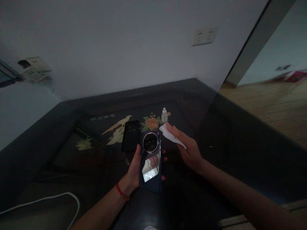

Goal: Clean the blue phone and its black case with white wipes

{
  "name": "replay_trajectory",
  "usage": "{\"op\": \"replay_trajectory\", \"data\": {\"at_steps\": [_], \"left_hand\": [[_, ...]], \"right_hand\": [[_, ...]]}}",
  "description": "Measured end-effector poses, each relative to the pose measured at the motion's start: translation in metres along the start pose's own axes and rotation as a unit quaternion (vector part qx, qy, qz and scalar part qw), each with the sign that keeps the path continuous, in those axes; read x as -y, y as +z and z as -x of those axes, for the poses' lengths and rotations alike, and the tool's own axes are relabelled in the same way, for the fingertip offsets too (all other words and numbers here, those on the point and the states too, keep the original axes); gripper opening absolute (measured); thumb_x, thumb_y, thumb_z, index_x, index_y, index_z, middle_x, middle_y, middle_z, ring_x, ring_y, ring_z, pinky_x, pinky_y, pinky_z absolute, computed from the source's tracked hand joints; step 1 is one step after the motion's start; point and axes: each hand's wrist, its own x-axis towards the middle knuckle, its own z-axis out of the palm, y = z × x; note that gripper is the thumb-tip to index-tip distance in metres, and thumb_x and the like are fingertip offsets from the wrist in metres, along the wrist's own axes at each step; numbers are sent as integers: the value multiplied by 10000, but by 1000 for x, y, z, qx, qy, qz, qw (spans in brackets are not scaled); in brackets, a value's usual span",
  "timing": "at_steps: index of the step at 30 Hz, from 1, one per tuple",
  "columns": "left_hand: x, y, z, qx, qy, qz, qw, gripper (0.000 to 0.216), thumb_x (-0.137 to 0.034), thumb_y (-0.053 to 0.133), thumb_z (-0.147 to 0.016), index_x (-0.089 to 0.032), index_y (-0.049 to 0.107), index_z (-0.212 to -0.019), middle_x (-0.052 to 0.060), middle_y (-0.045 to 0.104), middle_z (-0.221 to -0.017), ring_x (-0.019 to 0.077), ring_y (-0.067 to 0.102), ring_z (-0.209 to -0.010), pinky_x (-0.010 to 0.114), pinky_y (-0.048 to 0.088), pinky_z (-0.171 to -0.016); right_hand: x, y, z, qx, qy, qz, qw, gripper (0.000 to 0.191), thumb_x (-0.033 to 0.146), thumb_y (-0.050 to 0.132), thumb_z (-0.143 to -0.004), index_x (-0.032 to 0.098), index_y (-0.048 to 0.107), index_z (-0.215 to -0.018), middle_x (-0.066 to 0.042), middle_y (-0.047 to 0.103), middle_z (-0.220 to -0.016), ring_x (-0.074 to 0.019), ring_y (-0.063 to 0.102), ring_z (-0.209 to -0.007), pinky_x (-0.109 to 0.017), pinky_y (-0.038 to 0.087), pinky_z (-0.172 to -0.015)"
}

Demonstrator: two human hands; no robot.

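Dark tabletop (230,137), floral print (152,123). Our left hand (134,171) clasps a phone (150,158) by its sides; our right hand (190,148), nearly flat, holds white cloth (168,134) beside it.

A short row of four pale Chinese signs (99,118) is on the dark tabletop (227,143), farther back and to the left of the phone (150,156). The second sign looks like 上 and the last one looks like 花 (the first and third are too blurry for me to read). The row tilts up a bit at its right end.
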Motion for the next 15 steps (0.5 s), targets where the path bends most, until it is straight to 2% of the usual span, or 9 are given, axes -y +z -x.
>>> {"op": "replay_trajectory", "data": {"at_steps": [3,7,10,13,15], "left_hand": [[-2,-4,1,-28,-16,-2,999,688,-697,316,-856,-137,646,-1082,128,722,-943,252,695,-825,467,580,-679],[-8,-10,1,-102,32,8,994,685,-680,289,-873,-132,661,-1044,96,715,-819,205,675,-672,382,568,-648],[-8,-12,0,-123,53,7,991,716,-690,294,-866,-97,666,-1018,91,693,-755,169,639,-601,339,552,-677],[-7,-12,-1,-124,70,12,990,724,-699,297,-859,-87,675,-936,95,686,-749,173,654,-663,314,541,-718],[-7,-11,-1,-113,73,15,991,720,-691,305,-862,-78,670,-960,111,699,-808,190,670,-753,331,527,-799]], "right_hand": [[3,7,4,65,-64,17,996,503,147,326,-957,210,317,-1456,-98,423,-1461,-180,339,-1380,-476,272,-1146],[13,16,12,142,-182,42,972,440,211,310,-972,95,401,-1387,-158,515,-1376,-189,318,-1389,-495,187,-1164],[24,20,16,170,-257,47,950,407,192,282,-970,53,494,-1290,-156,577,-1311,-196,337,-1379,-487,119,-1180],[31,19,18,197,-326,14,924,391,181,286,-963,44,554,-1212,-148,632,-1236,-206,387,-1352,-462,198,-1175],[26,15,17,176,-316,-23,932,385,201,300,-964,58,546,-1224,-154,631,-1233,-200,433,-1322,-428,321,-1132]]}}
